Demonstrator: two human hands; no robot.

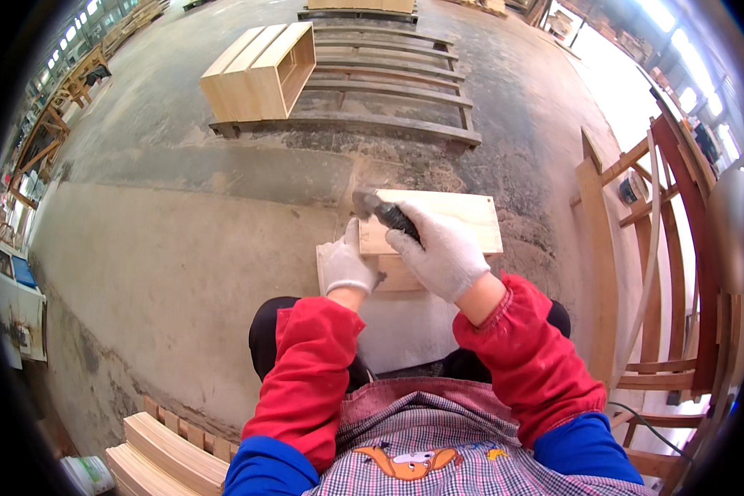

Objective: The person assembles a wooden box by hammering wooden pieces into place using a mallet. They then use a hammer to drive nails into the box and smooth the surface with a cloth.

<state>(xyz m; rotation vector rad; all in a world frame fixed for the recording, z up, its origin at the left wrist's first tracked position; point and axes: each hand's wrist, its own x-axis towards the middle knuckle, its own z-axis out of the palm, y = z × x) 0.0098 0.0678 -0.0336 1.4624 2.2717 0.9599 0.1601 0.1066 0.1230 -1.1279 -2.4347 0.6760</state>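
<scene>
My right hand (445, 258), in a white glove, is closed around the black grip of a hammer (397, 217). The hammer's head, smeared by motion, hangs over the left end of a pale wooden box (455, 217). At that same end my gloved left hand (347, 263) grips the box, its index finger up along the edge near the hammer head. Part of the left hand's fingers is hidden behind the wood. The box lies in front of my knees, its flat top board facing up, with another wooden face (401, 274) showing below it.
A slatted wooden crate (260, 74) stands on a pallet (388, 87) ahead. Stacked boards (169, 455) lie at the lower left beside a white bucket (87, 475). Wooden frames and a rack (678, 248) fill the right side, with a cable (649, 426) below.
</scene>
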